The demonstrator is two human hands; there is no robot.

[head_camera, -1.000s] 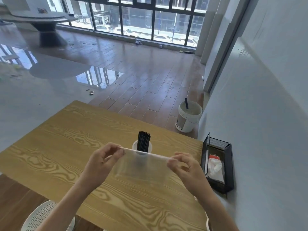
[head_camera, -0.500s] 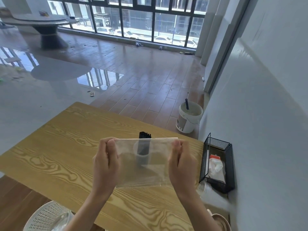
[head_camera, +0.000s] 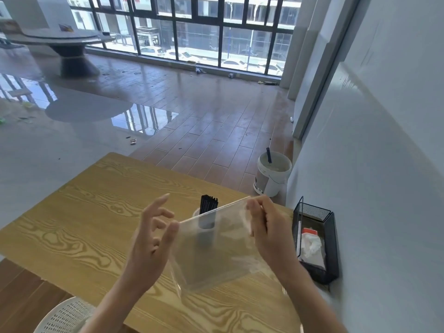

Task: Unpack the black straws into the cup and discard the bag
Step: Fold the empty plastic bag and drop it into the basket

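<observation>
An empty clear plastic bag [head_camera: 216, 255] hangs above the wooden table [head_camera: 72, 224], tilted down to the left. My right hand [head_camera: 266, 227] pinches its upper right corner. My left hand [head_camera: 153, 231] is at the bag's upper left corner with its fingers spread; only the thumb touches the edge. Behind the bag stands a white cup [head_camera: 196, 213] holding a bundle of black straws [head_camera: 208, 203]. The cup's lower part shows dimly through the plastic.
A black mesh basket [head_camera: 332, 239] with white paper and a red-topped item sits at the table's right edge against the wall. A white bucket [head_camera: 272, 176] stands on the floor beyond the table. A white perforated seat [head_camera: 63, 317] is at lower left.
Both hands gripped the bag's sides, held flat in front of the cup. Now the left hand has opened its fingers and the bag tilts down on the left, held up by the right hand.
</observation>
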